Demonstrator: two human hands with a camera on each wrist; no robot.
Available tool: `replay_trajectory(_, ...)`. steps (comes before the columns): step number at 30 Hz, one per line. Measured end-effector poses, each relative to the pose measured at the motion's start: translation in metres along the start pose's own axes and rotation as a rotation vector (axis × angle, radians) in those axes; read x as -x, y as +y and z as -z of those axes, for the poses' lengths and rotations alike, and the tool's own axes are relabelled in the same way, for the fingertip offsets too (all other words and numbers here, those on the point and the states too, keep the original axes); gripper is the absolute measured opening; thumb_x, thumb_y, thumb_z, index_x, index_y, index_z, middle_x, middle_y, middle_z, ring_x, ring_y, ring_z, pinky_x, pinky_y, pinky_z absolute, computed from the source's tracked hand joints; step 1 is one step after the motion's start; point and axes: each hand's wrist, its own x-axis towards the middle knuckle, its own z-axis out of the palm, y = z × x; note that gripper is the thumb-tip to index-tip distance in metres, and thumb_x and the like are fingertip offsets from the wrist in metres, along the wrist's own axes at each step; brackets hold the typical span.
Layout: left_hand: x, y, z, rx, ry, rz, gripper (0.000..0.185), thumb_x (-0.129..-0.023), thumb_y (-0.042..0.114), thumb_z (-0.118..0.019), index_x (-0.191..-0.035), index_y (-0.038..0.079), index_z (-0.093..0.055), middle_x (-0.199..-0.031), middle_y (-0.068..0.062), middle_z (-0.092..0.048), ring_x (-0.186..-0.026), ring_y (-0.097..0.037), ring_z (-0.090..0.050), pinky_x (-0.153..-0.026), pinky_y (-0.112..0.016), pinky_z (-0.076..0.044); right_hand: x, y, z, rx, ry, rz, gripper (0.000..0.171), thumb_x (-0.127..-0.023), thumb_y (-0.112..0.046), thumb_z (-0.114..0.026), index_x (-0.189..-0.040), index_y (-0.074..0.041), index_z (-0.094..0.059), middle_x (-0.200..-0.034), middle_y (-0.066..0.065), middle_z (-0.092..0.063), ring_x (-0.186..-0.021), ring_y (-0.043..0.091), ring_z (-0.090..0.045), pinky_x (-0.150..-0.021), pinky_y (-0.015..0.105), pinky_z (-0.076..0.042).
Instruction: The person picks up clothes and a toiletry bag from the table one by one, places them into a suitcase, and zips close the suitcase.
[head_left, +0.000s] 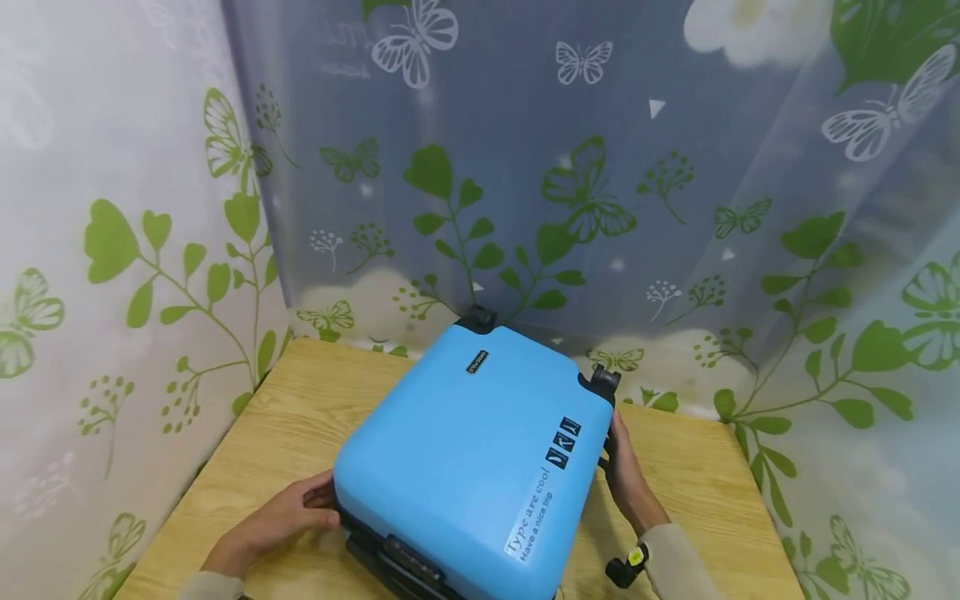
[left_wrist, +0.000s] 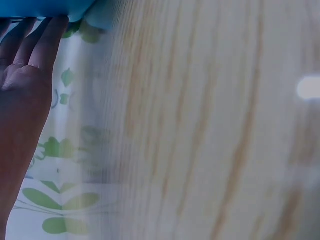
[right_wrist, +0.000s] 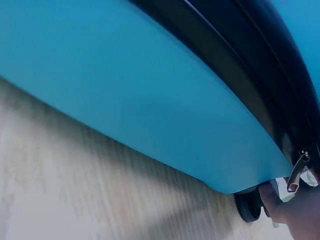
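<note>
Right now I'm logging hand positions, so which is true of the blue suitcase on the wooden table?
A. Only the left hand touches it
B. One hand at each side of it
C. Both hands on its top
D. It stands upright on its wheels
B: the left hand and the right hand flank the flat-lying suitcase.

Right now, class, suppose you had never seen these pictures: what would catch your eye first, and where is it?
First comes the bright blue hard-shell suitcase, lying flat on the light wooden table. The left hand touches its near-left edge and the right hand its right side, close to a black wheel. Behind hangs a sheer curtain printed with green leaves and butterflies.
</note>
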Motion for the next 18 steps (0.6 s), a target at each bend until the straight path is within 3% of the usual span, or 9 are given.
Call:
replay_trajectory(2,-0.001,0.0,0.001,0.01,0.001,0.004,0.086,-0.111,0.017,-0.066,-0.168,-0.014,-0.011,-0.171,-0.044,-0.018,-0.133,0.01,-0.057,-0.109,-0.015,-0.05,0.006,0.002,0.003,-0.005,0.003,0.004,0.088,-0.11,-0.075,-0.017,-0.177,-0.02,0.0,-0.185,0.012,0.006,-0.17,0.045,0.005,-0.133,0.073,-0.002)
replay_trajectory(4,-0.002,0.0,0.002,0.002,0.014,0.008,0.084,-0.111,0.017,-0.066,-0.168,-0.014,-0.012,-0.171,-0.043,-0.018,-0.134,0.008,-0.058,-0.109,-0.015,-0.05,0.013,0.004,0.005,-0.016,0.008,0.0,0.087,-0.112,-0.072,-0.018,-0.177,-0.019,-0.002,-0.185,0.013,0.004,-0.17,0.046,0.003,-0.134,0.072,-0.005)
replay_trajectory(8,-0.005,0.002,0.004,-0.057,0.067,0.01,0.08,-0.11,0.018,-0.067,-0.166,-0.015,-0.02,-0.169,-0.043,-0.024,-0.148,-0.024,-0.057,-0.107,-0.014,-0.049,0.027,0.004,0.008,-0.053,0.03,-0.018,0.085,-0.114,-0.068,-0.022,-0.177,-0.016,-0.003,-0.184,0.016,0.002,-0.169,0.047,0.001,-0.134,0.07,-0.007)
replay_trajectory(11,-0.007,0.003,0.005,-0.104,0.117,0.036,0.075,-0.111,0.021,-0.066,-0.166,-0.013,-0.027,-0.169,-0.04,-0.029,-0.155,-0.051,-0.043,-0.105,-0.011,-0.047,0.037,0.002,0.009,-0.065,0.053,-0.048,0.086,-0.114,-0.068,-0.023,-0.177,-0.014,-0.001,-0.184,0.019,0.003,-0.168,0.05,0.001,-0.133,0.072,-0.007)
replay_trajectory(14,-0.009,0.003,0.007,-0.12,0.166,0.089,0.073,-0.112,0.026,-0.064,-0.166,-0.01,-0.031,-0.171,-0.036,-0.031,-0.159,-0.056,-0.032,-0.104,-0.008,-0.044,0.047,0.003,0.01,-0.061,0.092,-0.081,0.087,-0.114,-0.068,-0.025,-0.177,-0.012,-0.003,-0.183,0.021,-0.001,-0.168,0.052,-0.001,-0.132,0.073,-0.012)
replay_trajectory(16,-0.011,0.002,0.008,-0.127,0.2,0.119,0.071,-0.112,0.03,-0.063,-0.166,-0.008,-0.035,-0.171,-0.033,-0.034,-0.161,-0.054,-0.03,-0.105,-0.009,-0.044,0.053,0.006,0.011,-0.059,0.124,-0.082,0.082,-0.114,-0.066,-0.026,-0.174,-0.011,-0.016,-0.178,0.021,-0.015,-0.166,0.051,-0.012,-0.129,0.072,-0.021)
replay_trajectory(18,-0.013,0.002,0.01,-0.127,0.225,0.14,0.07,-0.112,0.032,-0.063,-0.166,-0.006,-0.037,-0.171,-0.031,-0.036,-0.16,-0.051,-0.033,-0.106,-0.012,-0.046,0.059,0.009,0.012,-0.045,0.16,-0.083,0.07,-0.115,-0.064,-0.028,-0.168,-0.018,-0.032,-0.166,0.01,-0.035,-0.16,0.043,-0.027,-0.124,0.063,-0.033)
